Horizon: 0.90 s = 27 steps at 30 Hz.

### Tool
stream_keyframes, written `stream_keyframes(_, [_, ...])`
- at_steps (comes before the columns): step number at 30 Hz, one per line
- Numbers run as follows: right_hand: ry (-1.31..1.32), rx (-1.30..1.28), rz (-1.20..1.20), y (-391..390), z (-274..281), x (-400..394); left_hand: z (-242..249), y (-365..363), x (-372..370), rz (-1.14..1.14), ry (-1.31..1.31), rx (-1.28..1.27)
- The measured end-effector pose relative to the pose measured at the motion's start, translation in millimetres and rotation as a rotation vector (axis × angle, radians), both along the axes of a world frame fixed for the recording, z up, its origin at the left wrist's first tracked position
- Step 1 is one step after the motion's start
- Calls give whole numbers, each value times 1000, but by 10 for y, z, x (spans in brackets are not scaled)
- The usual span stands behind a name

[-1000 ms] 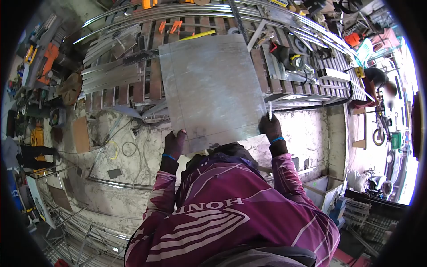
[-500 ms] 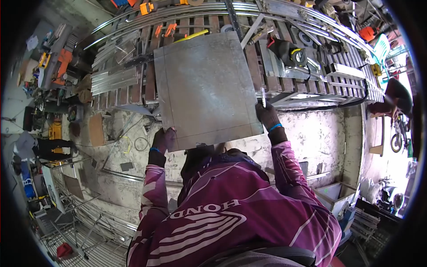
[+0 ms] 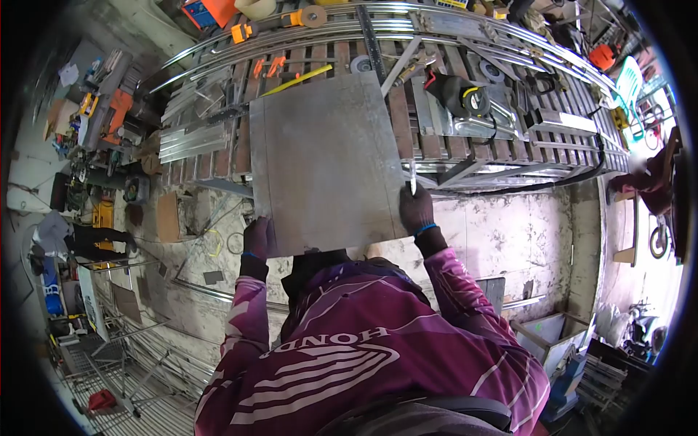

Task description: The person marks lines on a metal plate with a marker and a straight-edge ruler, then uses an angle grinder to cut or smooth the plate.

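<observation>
A square grey metal sheet with thin lines marked along its edges is held in front of my body, its far part over the slatted bench. My left hand, in a dark glove, is closed on its near left corner. My right hand, gloved too, grips the right edge near the close corner. A slim, light-coloured pen-like marker sticks up from the right hand. Beyond the sheet's far edge lies a yellow strip, with orange clamps close by.
On the slatted bench are a tape measure, long metal bars, and a yellow grinder at the back. Another person is at the left, and one more at the right. An open box stands right of me.
The sheet has shifted slightly left in view and turned a little straighter, its far edge now nearer to me. Both hands keep their hold on it. The whole view has shifted slightly.
</observation>
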State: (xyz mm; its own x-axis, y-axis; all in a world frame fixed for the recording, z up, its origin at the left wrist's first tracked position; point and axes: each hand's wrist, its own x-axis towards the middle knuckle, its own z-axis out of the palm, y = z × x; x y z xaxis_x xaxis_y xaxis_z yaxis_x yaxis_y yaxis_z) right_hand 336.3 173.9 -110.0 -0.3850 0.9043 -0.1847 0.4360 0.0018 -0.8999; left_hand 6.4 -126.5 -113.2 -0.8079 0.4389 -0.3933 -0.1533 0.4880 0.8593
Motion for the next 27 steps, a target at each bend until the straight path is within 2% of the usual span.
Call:
stream_keyframes(3, [-55, -27, -1, -133, -370, 52, 43, -15, 101, -69, 105, -137])
stream_keyframes(5, [-6, 15, 14, -201, -328, 91, 195, 7, 172, -12, -44, -154])
stream_keyframes(7, [104, -71, 31, -180, -362, 104, -36, -41, -64, -37, -67, -180])
stream_keyframes(8, [104, -211, 44, -158, -280, 128, -123, -36, -162, -84, 188, -255])
stream_keyframes(9, [91, -215, 41, -112, -214, 114, -232, -27, -227, -131, 442, -325])
stream_keyframes(11, [51, -242, 96, -82, -199, 168, 155, 295, -264, -138, 919, -418])
stream_keyframes(13, [50, -167, 115, -60, -410, 209, 637, 756, -252, -119, 1052, -303])
stream_keyframes(17, [30, -279, 118, -49, -211, 161, 799, 1732, -403, -300, 1300, -34])
stream_keyframes(19, [-53, -250, 109, -41, -107, 122, 932, 2211, -394, -500, 1207, 83])
stream_keyframes(20, [-209, -194, 125, -25, 258, 14, 872, 2403, -347, -516, 1219, 98])
stream_keyframes(21, [-200, -215, 134, -9, -35, 111, 761, 2555, -263, -529, 1232, 105])
stream_keyframes(23, [-123, -163, 105, -6, -132, 131, 525, 2736, -91, -569, 1285, -31])
stream_keyframes(24, [59, -234, 58, 13, -171, 154, 489, 2755, -31, -572, 1305, -56])
stream_keyframes(27, [-64, -207, -93, 103, 178, 2, 524, 2764, -14, -594, 1262, -126])
